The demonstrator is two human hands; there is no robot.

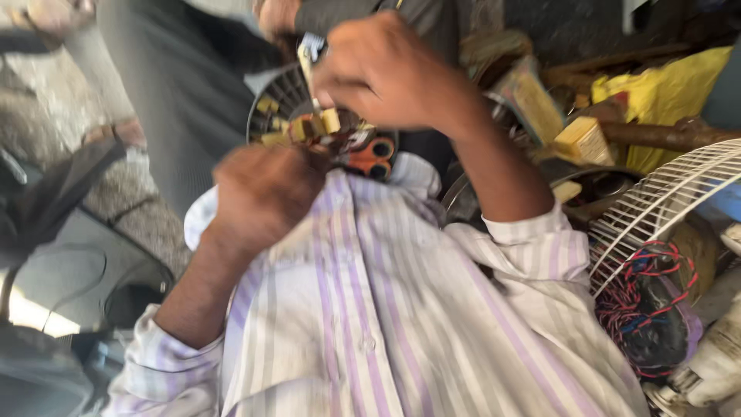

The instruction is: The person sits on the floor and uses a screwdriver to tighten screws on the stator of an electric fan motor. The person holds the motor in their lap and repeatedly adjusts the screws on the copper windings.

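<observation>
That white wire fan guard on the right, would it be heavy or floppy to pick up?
The white wire fan guard is probably light for its size, being mostly open gaps. Its thin ribs might flex a little. Being round, it could roll if stood on edge.

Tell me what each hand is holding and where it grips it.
The right hand holds a slim pale tool by its upper end. The left hand is closed against the fan motor's near edge; blur hides its exact grip.

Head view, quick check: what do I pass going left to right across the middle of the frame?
Left hand → motor part with yellow blocks → right hand → yellow box → white wire fan guard.
</observation>
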